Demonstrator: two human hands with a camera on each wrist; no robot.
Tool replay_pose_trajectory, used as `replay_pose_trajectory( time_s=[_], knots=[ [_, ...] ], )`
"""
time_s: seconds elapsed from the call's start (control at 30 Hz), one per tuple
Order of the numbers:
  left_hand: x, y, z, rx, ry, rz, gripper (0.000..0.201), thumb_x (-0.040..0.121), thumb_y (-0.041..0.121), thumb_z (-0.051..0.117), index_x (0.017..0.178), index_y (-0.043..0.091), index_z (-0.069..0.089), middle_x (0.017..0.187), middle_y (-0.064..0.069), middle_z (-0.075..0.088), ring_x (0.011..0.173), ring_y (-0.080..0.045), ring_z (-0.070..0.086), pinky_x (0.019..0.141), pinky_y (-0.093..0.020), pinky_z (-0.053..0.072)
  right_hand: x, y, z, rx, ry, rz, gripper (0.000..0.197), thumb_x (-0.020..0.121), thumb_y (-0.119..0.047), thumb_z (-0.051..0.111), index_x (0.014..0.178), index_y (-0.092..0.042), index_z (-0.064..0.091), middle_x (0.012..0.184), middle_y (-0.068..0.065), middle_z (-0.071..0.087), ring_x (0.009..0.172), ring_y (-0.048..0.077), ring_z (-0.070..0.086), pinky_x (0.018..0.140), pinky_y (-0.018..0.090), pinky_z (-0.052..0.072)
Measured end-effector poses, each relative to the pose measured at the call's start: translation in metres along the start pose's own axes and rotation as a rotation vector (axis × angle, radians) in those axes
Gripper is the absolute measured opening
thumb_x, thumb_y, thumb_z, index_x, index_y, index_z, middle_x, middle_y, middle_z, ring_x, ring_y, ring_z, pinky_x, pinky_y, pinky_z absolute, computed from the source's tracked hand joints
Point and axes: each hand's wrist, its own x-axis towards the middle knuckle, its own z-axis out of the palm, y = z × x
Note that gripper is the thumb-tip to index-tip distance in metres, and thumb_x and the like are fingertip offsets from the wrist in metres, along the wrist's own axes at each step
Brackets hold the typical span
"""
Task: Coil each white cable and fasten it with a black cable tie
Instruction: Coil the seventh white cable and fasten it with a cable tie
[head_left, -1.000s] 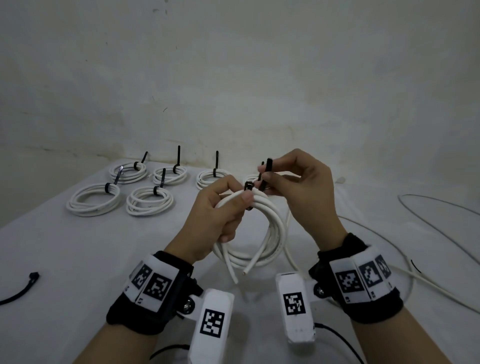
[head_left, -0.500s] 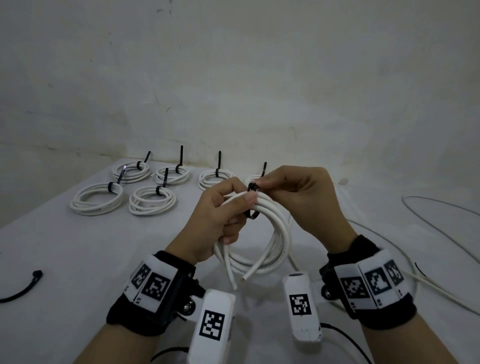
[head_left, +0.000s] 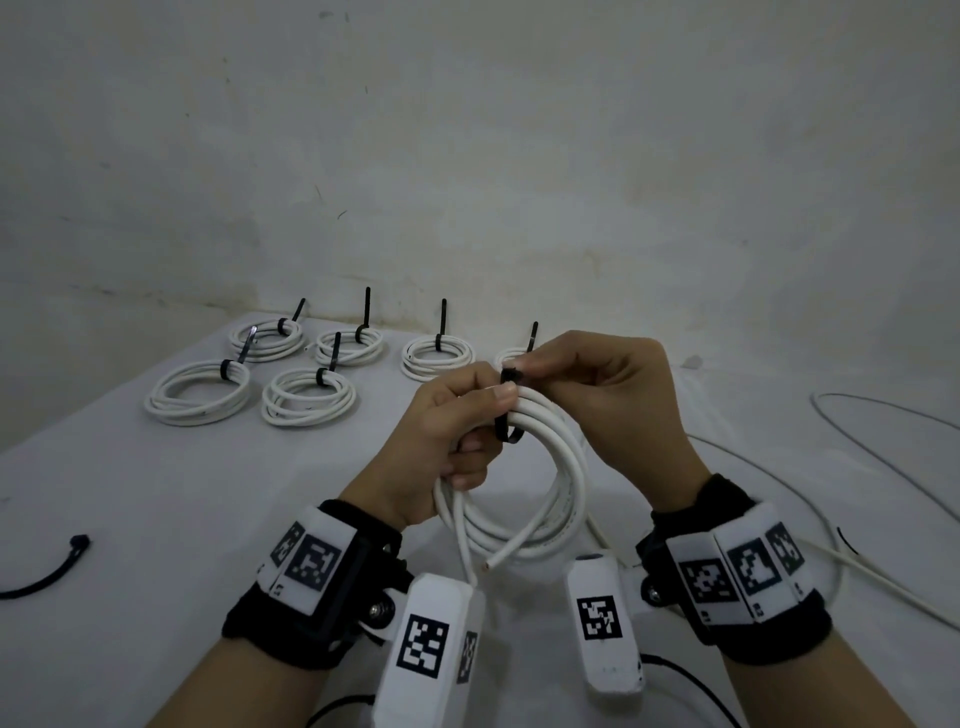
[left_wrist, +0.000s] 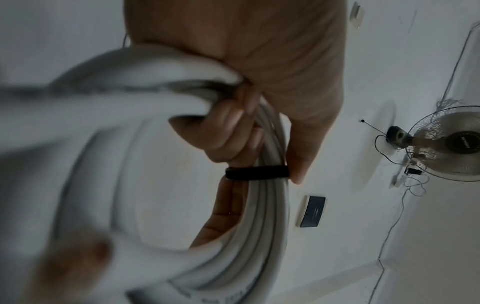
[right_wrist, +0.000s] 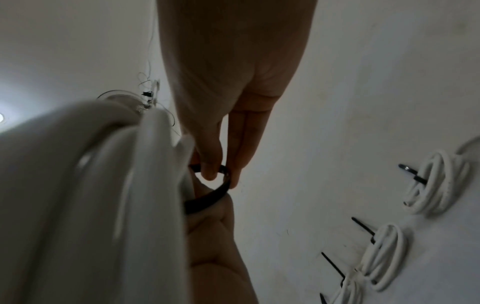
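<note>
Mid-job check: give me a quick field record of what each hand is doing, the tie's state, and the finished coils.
left hand: grips the white coil near its top
right hand: pinches the black cable tie
tie state: looped round the coil strands, loop not yet tight
finished coils: six on the table, each tied; the sixth partly hidden by the hands
loose cable: lies uncoiled at right

The light around me is dim, flat and greyish, with only soft shadows under my wrists on the table (head_left: 156, 519). In my wrist views the white cable (left_wrist: 78, 115) nearest the lens smears out of focus. A bright glare spot (right_wrist: 1, 117) burns at the left edge.
</note>
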Motion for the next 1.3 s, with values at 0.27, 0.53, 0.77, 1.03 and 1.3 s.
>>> replay_pose_trajectory(
  time_s=[0.27,0.53,0.77,1.03,1.3],
  knots=[
    [0.0,-0.001,0.001,0.091,0.046,0.014,0.026,0.077,0.024,0.059,0.051,0.022,0.053,0.046,0.003,0.028,0.03,-0.003,0.021,0.033,-0.01,0.019,0.002,-0.013,-0.011,-0.141,-0.157,0.059,0.017,0.08,0.01,0.064,0.084,-0.005,0.071,0.081,0.001,0.073,0.078,0.015,0.072,0.072,0.025,0.056],
    [0.002,-0.003,0.0,0.157,0.072,0.04,0.024,0.078,0.023,0.061,0.056,0.021,0.052,0.045,0.005,0.03,0.032,-0.005,0.02,0.036,-0.013,0.017,0.003,-0.018,-0.002,-0.383,-0.109,-0.088,0.008,0.083,-0.009,0.07,0.078,-0.004,0.066,0.074,0.001,0.067,0.07,0.011,0.065,0.065,0.025,0.055],
    [0.002,-0.011,0.006,0.223,0.064,0.065,0.029,0.072,0.03,0.07,0.06,0.019,0.046,0.047,0.002,0.034,0.034,-0.007,0.021,0.037,-0.014,0.018,0.006,-0.02,-0.006,-0.518,0.148,-0.177,0.009,0.087,-0.012,0.062,0.079,-0.01,0.059,0.072,-0.005,0.059,0.073,0.012,0.058,0.061,0.021,0.051],
    [-0.002,-0.005,0.004,0.388,0.091,0.056,0.01,0.093,0.016,0.055,0.101,0.019,0.05,0.047,0.001,0.033,0.038,-0.01,0.019,0.037,-0.017,0.018,0.005,-0.022,0.002,-0.394,-0.064,-0.003,0.01,0.087,-0.007,0.065,0.085,-0.013,0.057,0.071,-0.006,0.063,0.064,0.011,0.063,0.058,0.019,0.052],
    [-0.004,-0.004,0.011,0.364,-0.01,0.012,0.015,0.094,0.007,0.051,0.084,0.014,0.042,0.041,0.01,0.037,0.037,-0.005,0.018,0.038,-0.016,0.014,0.006,-0.015,-0.005,-0.389,0.231,-0.001,0.015,0.081,-0.004,0.07,0.072,-0.009,0.059,0.066,0.0,0.064,0.059,0.014,0.061,0.059,0.037,0.053]
  ],
)
